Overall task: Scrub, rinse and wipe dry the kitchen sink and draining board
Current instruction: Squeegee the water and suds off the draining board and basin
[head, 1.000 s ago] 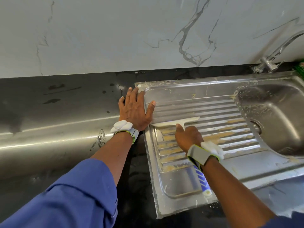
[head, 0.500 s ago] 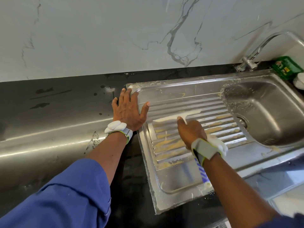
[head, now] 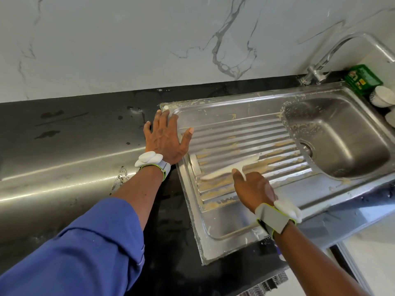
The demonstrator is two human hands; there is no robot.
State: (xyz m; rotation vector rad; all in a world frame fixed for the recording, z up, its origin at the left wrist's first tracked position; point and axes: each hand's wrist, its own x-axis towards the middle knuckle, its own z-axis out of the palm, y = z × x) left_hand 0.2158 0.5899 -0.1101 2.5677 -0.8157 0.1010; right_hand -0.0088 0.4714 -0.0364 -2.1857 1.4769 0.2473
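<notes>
The steel draining board [head: 230,221] has ridges streaked with yellowish residue. Its sink bowl [head: 342,133] on the right is smeared along the left wall and rim. My right hand [head: 253,189] grips the handle of a white squeegee [head: 226,169], whose blade lies across the ridges in the middle of the board. My left hand [head: 165,137] lies flat with spread fingers on the board's far left corner and the counter beside it.
A chrome tap [head: 333,54] arches over the sink's back right. A green packet [head: 363,79] and white containers [head: 381,96] stand right of the sink. The dark countertop [head: 70,133] with wet spots and a steel strip stretches left. A marble wall rises behind.
The squeegee blade has been drawn toward me along the ridges with my right hand. My left hand stays pressed on the board's corner. The view has shifted to show more of the sink's right side.
</notes>
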